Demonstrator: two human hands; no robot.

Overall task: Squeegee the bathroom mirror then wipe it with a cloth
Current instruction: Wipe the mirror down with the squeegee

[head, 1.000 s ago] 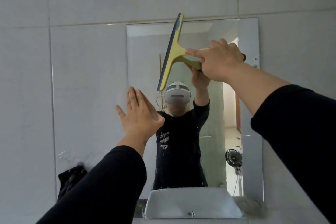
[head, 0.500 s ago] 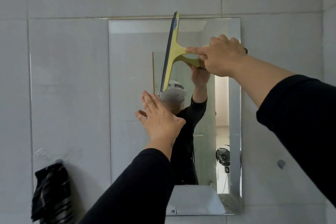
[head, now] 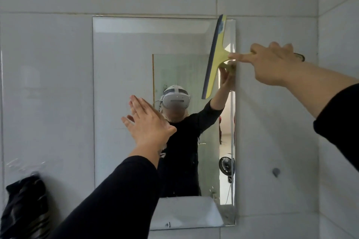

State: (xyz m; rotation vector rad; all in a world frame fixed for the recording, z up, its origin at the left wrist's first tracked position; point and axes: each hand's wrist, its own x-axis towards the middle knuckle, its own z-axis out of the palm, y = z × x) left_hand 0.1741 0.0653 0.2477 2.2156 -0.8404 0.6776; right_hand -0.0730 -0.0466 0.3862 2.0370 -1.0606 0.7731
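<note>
A rectangular mirror (head: 124, 68) hangs on the white tiled wall. My right hand (head: 272, 64) grips the handle of a yellow squeegee (head: 216, 54), index finger stretched along the handle. Its dark blade stands nearly upright against the glass at the mirror's upper right edge, top end at the mirror's top corner. My left hand (head: 147, 122) is raised flat, fingers together, in front of the mirror's middle; I cannot tell whether it touches the glass. A dark striped cloth (head: 25, 205) hangs on the wall at the lower left.
A wall corner (head: 318, 103) runs down to the right of the mirror. A small grey hook (head: 275, 171) sits on the tile at the lower right. The mirror reflects a person, a white basin and a small fan.
My right hand has carried the squeegee to the right, from the mirror's middle to its right edge. The view has turned, so the mirror sits further left. My left hand stays raised.
</note>
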